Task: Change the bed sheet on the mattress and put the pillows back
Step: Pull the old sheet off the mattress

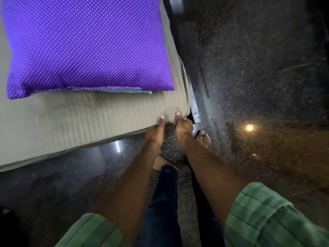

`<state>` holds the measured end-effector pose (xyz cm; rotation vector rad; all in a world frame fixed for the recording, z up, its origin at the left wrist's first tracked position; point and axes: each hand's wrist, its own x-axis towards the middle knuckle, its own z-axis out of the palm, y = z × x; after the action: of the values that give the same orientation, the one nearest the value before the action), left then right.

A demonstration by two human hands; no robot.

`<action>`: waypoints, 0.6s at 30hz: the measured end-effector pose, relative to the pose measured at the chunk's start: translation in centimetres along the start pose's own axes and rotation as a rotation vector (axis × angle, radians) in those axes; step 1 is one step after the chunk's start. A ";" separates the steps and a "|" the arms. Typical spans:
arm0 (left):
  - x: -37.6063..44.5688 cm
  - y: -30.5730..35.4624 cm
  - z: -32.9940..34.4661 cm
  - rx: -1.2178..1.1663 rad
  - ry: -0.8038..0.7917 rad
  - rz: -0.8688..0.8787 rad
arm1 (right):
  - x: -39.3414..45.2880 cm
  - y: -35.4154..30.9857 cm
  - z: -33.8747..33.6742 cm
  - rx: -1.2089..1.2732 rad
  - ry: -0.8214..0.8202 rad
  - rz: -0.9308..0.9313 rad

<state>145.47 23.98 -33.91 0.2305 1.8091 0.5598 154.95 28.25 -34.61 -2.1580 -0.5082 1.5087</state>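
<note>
Now both hands, left hand (155, 132) and right hand (183, 126), gripping bed sheet (92, 114) corner.

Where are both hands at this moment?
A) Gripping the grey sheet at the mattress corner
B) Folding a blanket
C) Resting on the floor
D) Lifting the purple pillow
A: the left hand and right hand pinch the grey sheet at the corner, clear of the purple pillow.
</note>
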 end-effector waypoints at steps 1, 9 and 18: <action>0.1 0.0 0.3 -0.049 0.001 -0.027 | -0.1 0.1 -0.2 0.019 -0.005 0.000; -2.8 2.4 2.0 -0.427 -0.253 -0.104 | -4.9 -3.4 -3.4 -0.155 -0.364 -0.329; -6.7 6.1 -0.5 -0.796 -0.111 0.073 | -5.2 -5.0 -5.9 -0.091 -0.354 0.185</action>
<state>146.29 26.22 -25.15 -0.2152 1.3512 1.2383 158.58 28.66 -26.05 -2.0580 -0.5115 2.0237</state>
